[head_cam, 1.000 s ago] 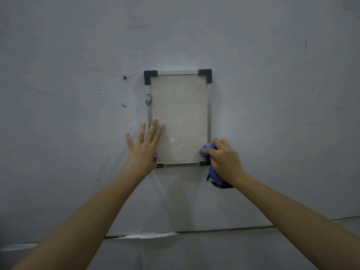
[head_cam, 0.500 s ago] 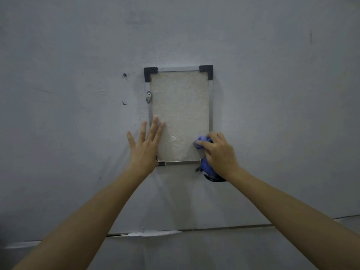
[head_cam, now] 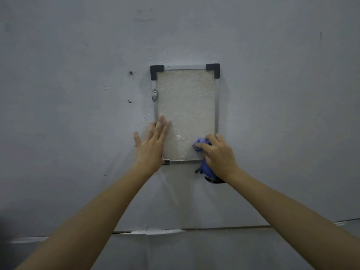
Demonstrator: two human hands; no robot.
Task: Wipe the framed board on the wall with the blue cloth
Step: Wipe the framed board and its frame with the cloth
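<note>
Gripping the bunched blue cloth (head_cam: 206, 170) in the curled right hand (head_cam: 218, 155) at the lower right corner of the framed board (head_cam: 186, 106) on the wall (head_cam: 78, 55), laying the flat, straight-fingered left hand (head_cam: 151, 145) over its lower left edge.

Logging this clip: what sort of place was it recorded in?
Likely a plain indoor room, kind unclear. A bare grey painted wall fills the view, marked with scuffs and a small hole; a small framed board hangs on it; low down runs a seam with flaking paint.
</note>
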